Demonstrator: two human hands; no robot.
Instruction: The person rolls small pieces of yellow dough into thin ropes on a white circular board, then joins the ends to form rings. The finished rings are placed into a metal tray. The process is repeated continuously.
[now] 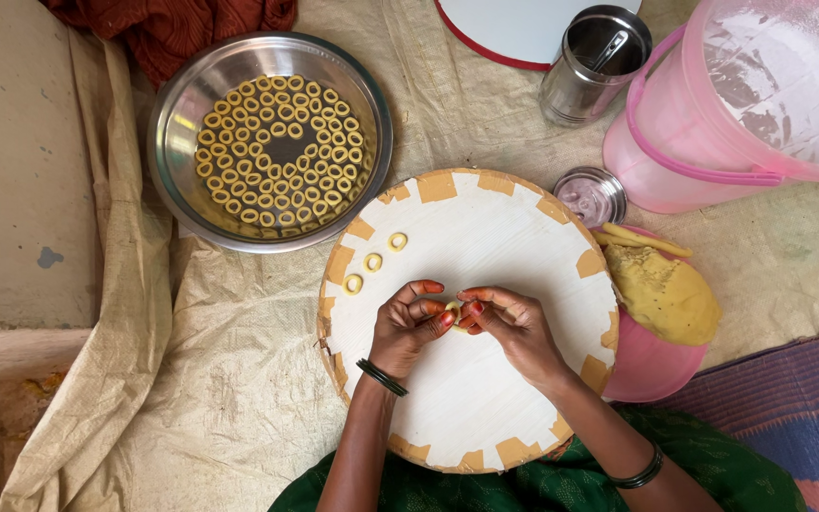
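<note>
Overhead view of two bare hands at work over a round white board [485, 379] lying on a pale sheet [229, 379] on the floor. The left hand [408, 327] and right hand [514, 327] meet at the board's centre, fingertips touching; between them they pinch a small piece of yellow dough [453, 308], mostly hidden by the fingers, so its shape cannot be told. Each grip is narrow, closed on the dough. Both wrists carry dark bangles, and the nails are painted red.

Three finished dough rings [373, 262] lie in a slanted row on the board's upper left part, apart from one another and well clear of the hands. Tan tape patches run around the board's rim.

Above and left of the board sits a steel bowl [182, 152], its floor covered with many similar rings packed side by side. A lump of yellow dough [665, 296] rests on a pink dish [646, 370] touching the board's right edge, with a few rolled strands [645, 239] on its upper side. Just beyond the board's upper right edge stands a small steel cup [591, 196]; behind it are a steel can [591, 68] holding a spoon and a large pink bucket [741, 104]. A red-rimmed white disc [514, 33] lies at the top edge, and a rust-coloured cloth [172, 28] at the top left.
</note>
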